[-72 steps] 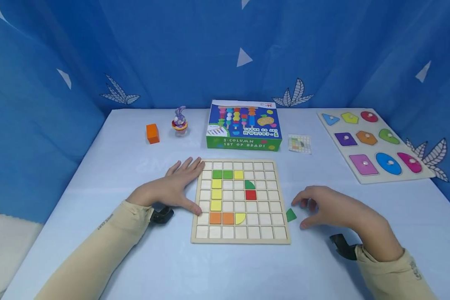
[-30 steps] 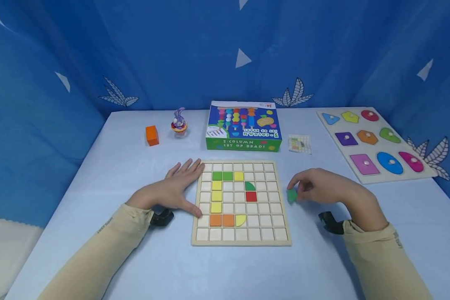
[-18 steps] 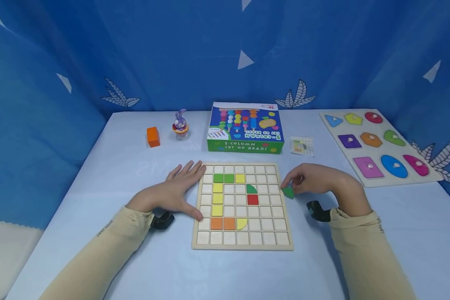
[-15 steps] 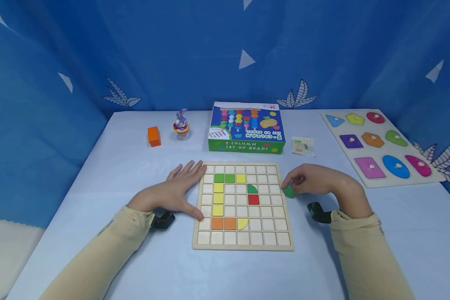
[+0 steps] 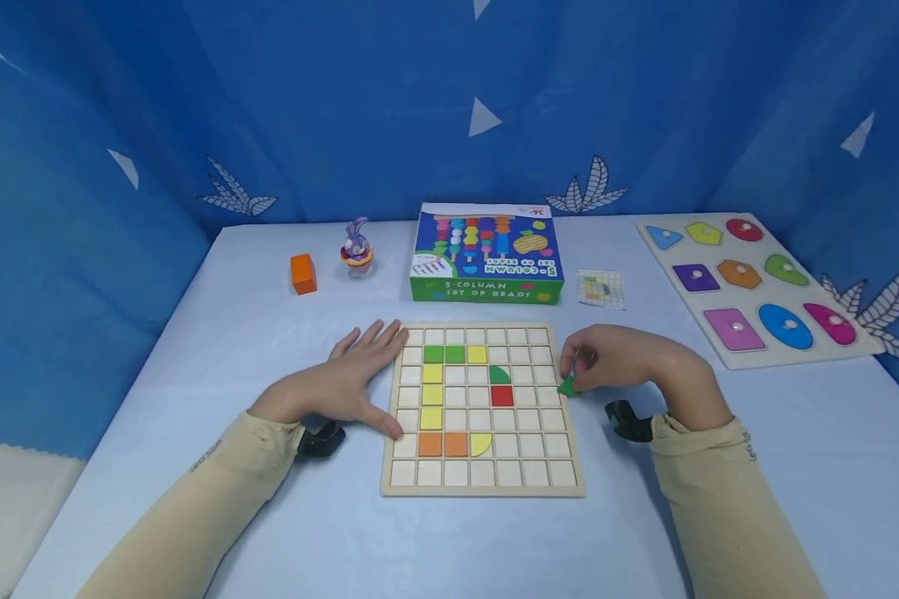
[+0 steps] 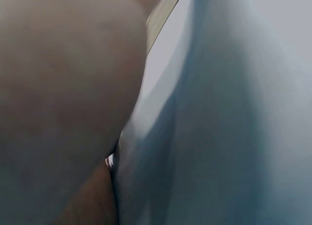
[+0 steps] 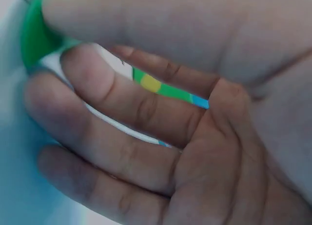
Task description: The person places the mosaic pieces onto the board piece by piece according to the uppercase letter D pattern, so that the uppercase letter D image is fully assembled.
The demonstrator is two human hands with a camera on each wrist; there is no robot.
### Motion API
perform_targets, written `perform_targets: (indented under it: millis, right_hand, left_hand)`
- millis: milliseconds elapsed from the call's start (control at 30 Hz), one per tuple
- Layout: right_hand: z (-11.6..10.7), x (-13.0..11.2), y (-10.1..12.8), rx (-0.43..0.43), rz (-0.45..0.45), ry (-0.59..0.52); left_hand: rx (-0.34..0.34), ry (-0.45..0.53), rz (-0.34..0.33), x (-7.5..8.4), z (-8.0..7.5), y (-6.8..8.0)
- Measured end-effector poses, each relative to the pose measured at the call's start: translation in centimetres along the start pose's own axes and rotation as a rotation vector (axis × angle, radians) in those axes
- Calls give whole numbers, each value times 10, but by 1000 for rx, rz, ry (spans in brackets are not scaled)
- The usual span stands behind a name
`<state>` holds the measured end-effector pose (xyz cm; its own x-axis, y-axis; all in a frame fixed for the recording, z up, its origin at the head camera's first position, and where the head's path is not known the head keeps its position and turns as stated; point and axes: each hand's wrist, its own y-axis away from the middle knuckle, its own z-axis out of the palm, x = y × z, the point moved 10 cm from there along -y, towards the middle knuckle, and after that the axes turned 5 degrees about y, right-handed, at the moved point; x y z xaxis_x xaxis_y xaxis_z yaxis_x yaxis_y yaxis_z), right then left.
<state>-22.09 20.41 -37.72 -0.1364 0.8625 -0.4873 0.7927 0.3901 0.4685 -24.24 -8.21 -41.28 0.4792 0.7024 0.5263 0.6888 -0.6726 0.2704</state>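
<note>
Head view: your right hand point(image 5: 629, 366) pinched green piece point(image 5: 567, 385) at grid board point(image 5: 482, 485) right edge; open cells lay just left of it. Your left hand point(image 5: 345, 378) flat, fingers spread, pressed board's left edge on surface point(image 5: 270, 532).

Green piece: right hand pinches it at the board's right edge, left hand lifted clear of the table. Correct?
Not quite. The right hand does pinch the green piece at the right edge of the board, but the head view shows the left hand resting flat at the board's left edge, not lifted.
</note>
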Motion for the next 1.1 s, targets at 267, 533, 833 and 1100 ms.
perform_targets:
  millis: [267, 533, 833, 1100]
  right_hand:
    - [-3, 9, 4, 37, 62, -28]
    - [6, 5, -6, 3, 104, 27]
    - [-4, 6, 1, 33, 60, 10]
    - [-15, 23, 7, 92, 185, 64]
  left_hand:
    - [2, -6, 7, -2, 1, 0]
    - [8, -24, 4, -6, -1, 1]
    - [11, -34, 0, -7, -1, 0]
    - [19, -19, 20, -3, -2, 3]
